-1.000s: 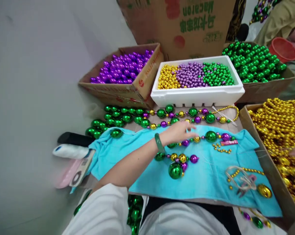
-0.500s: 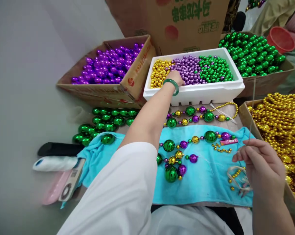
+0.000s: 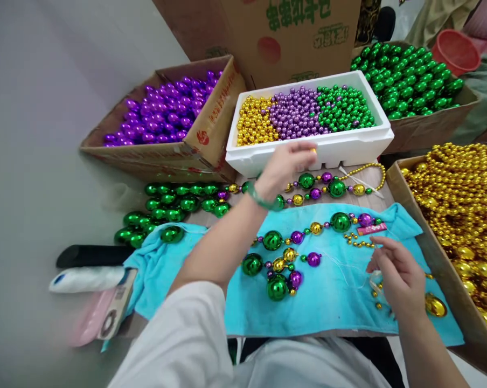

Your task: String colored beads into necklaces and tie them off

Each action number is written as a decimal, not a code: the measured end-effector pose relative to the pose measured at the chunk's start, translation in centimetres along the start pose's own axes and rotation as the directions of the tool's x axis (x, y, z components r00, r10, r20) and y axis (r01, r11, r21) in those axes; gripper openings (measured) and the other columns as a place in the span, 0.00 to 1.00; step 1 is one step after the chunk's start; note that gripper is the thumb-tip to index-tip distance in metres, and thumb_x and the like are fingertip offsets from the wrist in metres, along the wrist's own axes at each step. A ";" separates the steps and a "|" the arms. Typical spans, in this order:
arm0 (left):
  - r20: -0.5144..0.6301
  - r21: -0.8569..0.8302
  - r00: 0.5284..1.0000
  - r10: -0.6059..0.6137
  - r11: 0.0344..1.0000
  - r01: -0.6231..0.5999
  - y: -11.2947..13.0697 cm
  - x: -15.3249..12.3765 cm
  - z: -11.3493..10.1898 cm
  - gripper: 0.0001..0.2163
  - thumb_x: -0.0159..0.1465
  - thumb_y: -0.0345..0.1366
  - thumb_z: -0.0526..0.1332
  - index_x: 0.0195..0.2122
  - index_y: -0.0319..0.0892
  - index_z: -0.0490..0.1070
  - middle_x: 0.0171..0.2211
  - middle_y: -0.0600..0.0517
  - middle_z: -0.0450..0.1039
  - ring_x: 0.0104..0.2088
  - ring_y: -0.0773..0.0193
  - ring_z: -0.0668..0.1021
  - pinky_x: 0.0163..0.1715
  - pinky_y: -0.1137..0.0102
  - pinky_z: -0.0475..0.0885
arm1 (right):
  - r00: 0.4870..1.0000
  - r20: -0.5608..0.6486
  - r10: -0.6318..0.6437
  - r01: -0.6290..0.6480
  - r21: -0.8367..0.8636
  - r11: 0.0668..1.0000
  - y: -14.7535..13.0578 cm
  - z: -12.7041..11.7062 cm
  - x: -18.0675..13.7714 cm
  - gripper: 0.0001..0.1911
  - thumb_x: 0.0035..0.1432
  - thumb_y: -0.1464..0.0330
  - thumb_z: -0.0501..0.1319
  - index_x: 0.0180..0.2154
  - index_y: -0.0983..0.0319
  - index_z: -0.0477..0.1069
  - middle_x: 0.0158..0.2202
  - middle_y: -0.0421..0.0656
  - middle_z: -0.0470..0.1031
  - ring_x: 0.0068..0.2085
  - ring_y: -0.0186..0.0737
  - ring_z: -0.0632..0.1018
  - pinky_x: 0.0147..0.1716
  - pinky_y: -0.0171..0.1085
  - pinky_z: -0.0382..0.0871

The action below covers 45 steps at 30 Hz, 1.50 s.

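Observation:
My left hand (image 3: 289, 163), with a green bangle on the wrist, is raised just in front of the white foam box (image 3: 348, 148). Its fingertips are closed on a small gold bead (image 3: 313, 151). Over the right part of the blue towel (image 3: 328, 312), my right hand (image 3: 403, 275) pinches finger and thumb together. The thin needle seen there earlier barely shows now. A fine white thread (image 3: 342, 267) runs across the towel toward this hand from a strung green, gold and purple bead strand (image 3: 276, 288).
Small gold, purple and green beads fill the foam box. Cartons of purple beads (image 3: 166, 110), green beads (image 3: 409, 81) and gold bead strings (image 3: 453, 199) stand around it. Large green beads (image 3: 158, 213) lie left, near a black case (image 3: 94, 255). A finished-looking strand (image 3: 337, 188) lies behind the towel.
My left hand has come out of the foam box toward me, now with a gold bead at its fingertips. My right hand has moved slightly left and lower.

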<state>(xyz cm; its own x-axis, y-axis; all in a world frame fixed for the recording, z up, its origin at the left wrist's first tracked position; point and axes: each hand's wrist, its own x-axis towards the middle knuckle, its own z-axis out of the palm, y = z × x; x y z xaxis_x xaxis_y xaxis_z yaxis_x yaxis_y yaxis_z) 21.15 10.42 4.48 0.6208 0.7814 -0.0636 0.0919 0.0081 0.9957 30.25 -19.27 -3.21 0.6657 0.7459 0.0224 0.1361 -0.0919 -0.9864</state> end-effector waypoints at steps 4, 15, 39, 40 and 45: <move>0.185 -0.517 0.947 -0.263 0.794 0.321 -3.4 -7.7 2.3 0.08 0.62 0.29 0.61 0.42 0.38 0.75 0.35 0.49 0.77 0.32 0.70 0.79 0.37 0.74 0.76 | 0.999 0.045 -0.002 0.003 -0.015 1.000 1.6 0.4 -1.5 0.10 0.63 0.64 0.59 0.43 0.60 0.74 0.21 0.36 0.68 0.22 0.32 0.70 0.23 0.33 0.65; 0.085 -0.707 0.957 -0.277 0.660 0.254 -5.1 -11.0 2.8 0.09 0.66 0.28 0.57 0.42 0.36 0.76 0.39 0.45 0.79 0.32 0.71 0.80 0.37 0.75 0.76 | 0.997 0.078 -0.007 0.015 -0.095 0.995 2.2 0.5 -2.8 0.11 0.62 0.63 0.60 0.43 0.61 0.74 0.21 0.36 0.67 0.22 0.32 0.70 0.23 0.33 0.63; 0.244 -0.342 0.958 -0.153 0.910 0.233 -6.5 -12.7 4.9 0.35 0.53 0.31 0.71 0.62 0.48 0.63 0.38 0.49 0.78 0.35 0.69 0.78 0.38 0.73 0.71 | 0.981 0.178 0.081 -0.071 -0.065 0.995 2.6 1.3 -1.8 0.10 0.63 0.61 0.59 0.37 0.61 0.70 0.21 0.36 0.67 0.22 0.32 0.69 0.21 0.32 0.64; 0.297 -0.317 0.942 -0.156 0.914 0.252 -6.7 -13.2 5.5 0.36 0.53 0.32 0.71 0.63 0.48 0.62 0.38 0.49 0.78 0.36 0.68 0.78 0.38 0.72 0.71 | 0.981 0.180 0.073 -0.070 -0.023 0.997 2.7 1.6 -1.7 0.10 0.63 0.61 0.59 0.37 0.61 0.70 0.21 0.36 0.67 0.21 0.32 0.70 0.21 0.32 0.64; 0.374 0.018 0.922 -0.099 0.995 0.100 -7.1 -14.2 4.1 0.25 0.54 0.39 0.70 0.55 0.48 0.72 0.45 0.46 0.76 0.38 0.63 0.77 0.38 0.68 0.72 | 0.997 0.055 0.050 -0.058 0.168 0.984 2.7 1.5 -1.4 0.09 0.58 0.62 0.64 0.37 0.61 0.71 0.23 0.37 0.71 0.24 0.34 0.72 0.25 0.35 0.68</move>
<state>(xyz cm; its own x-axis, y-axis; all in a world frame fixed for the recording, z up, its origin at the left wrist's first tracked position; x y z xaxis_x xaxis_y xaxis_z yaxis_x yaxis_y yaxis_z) 14.89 -3.28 -1.96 0.8545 0.4864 -0.1824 0.1674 0.0746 0.9831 28.52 -19.58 -6.13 0.6302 0.7756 -0.0357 -0.0281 -0.0232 -0.9993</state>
